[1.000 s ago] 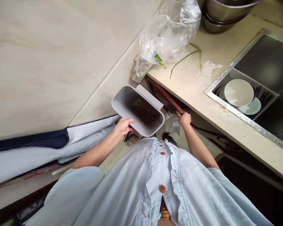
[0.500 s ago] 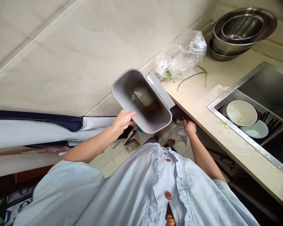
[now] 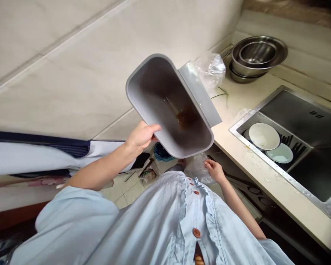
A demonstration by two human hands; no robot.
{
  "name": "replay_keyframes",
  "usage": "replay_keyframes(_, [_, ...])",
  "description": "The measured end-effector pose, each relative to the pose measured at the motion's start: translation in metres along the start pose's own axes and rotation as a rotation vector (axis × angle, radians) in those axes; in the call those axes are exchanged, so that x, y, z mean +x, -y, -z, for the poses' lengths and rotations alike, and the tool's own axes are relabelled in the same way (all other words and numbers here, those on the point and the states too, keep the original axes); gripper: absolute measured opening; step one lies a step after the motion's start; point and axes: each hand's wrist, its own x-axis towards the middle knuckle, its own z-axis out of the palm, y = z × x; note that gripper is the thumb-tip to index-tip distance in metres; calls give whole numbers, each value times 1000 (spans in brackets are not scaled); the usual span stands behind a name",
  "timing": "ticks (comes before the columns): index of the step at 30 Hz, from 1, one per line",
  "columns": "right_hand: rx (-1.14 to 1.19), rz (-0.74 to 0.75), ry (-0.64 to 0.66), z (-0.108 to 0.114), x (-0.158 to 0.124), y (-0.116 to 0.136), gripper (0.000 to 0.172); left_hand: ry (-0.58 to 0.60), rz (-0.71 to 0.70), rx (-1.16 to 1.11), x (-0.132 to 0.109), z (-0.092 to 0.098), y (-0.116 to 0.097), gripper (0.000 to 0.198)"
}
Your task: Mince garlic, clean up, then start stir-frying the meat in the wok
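Observation:
A grey plastic bin [image 3: 151, 94] with a flat hanging flap on one side is tilted up in front of me. A little brown liquid lies in its bottom. My left hand [image 3: 142, 137] is closed on its near rim, thumb over the edge and fingers underneath. Below the counter edge, my right hand [image 3: 215, 170] pinches a clear plastic bag [image 3: 196, 167], which hangs down beneath the bin and is partly hidden by it.
At right runs a beige counter [image 3: 251, 162] with a steel sink [image 3: 281, 99] holding a white bowl [image 3: 264, 135] and a pale dish. Steel basins [image 3: 257, 55], another clear bag [image 3: 209, 70] and a green stalk lie behind. A blue-lined bucket [image 3: 162, 152] stands on the floor.
The bin has come up closer to me and its flap now covers part of the counter bag. My right hand has moved slightly left and down with the plastic bag.

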Motion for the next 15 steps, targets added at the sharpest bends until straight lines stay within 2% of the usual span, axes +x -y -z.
replay_keyframes(4, [243, -99, -42, 14, -45, 9, 50, 181, -53, 52, 16, -35, -25, 40])
replay_keyframes(7, [362, -157, -193, 21, -89, 5, 51, 381, -115, 127, 32, -72, -37, 38])
replay_keyframes(11, [489, -240, -458, 25, -157, -7, 44, 592, -144, 188, 40, -132, -42, 36])
replay_keyframes(15, [675, -331, -684, 24, -219, -22, 45, 804, -149, 213, 23, -206, -38, 36])
